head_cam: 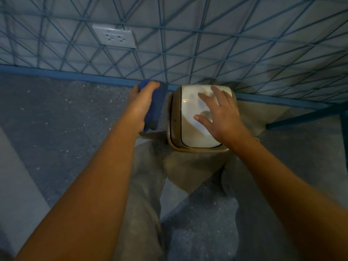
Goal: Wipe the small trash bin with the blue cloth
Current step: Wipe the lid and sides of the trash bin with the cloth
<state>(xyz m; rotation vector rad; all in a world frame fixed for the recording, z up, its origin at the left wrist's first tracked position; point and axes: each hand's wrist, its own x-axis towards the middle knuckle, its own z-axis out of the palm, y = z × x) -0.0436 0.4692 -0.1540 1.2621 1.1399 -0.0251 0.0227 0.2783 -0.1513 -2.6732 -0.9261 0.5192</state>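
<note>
While left hand point(142, 105) grips one blue cloth point(156, 108) | right hand point(224, 118) splayed over one small trash bin point(174, 119)

Left hand point(142, 102) fingers hidden behind blue cloth point(156, 108); socket point(114, 35) blurred.

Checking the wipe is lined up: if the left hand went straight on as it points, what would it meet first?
Probably the blue skirting at the foot of the wall, not the trash bin, which stands to its right. The left hand grips the blue cloth; depth is unclear.
</note>
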